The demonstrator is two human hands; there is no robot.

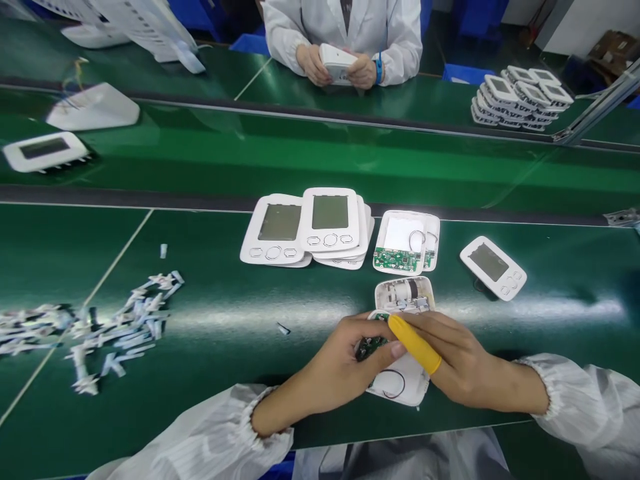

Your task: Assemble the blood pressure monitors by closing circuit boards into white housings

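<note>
My left hand point(340, 363) and my right hand point(450, 357) meet over an open white device shell point(403, 383) lying on the green bench. Both hands are closed in a pinch on a small green circuit board point(371, 345) at the shell's middle. A yellow finger cot point(415, 343) covers my right forefinger, which presses on the board. Just beyond my fingers the shell's far end point(405, 295) shows a white motor and tubing. A thin wire loop point(393, 385) lies in the near part of the shell.
Beyond the hands stand stacked white front covers with screens point(330, 223), an open back half with a green board point(405, 243) and a single cover point(493, 267). White paper scraps point(120, 323) litter the left. Across the conveyor belt point(300, 153), another person point(345, 33) holds a device; stacked devices point(520, 97) sit far right.
</note>
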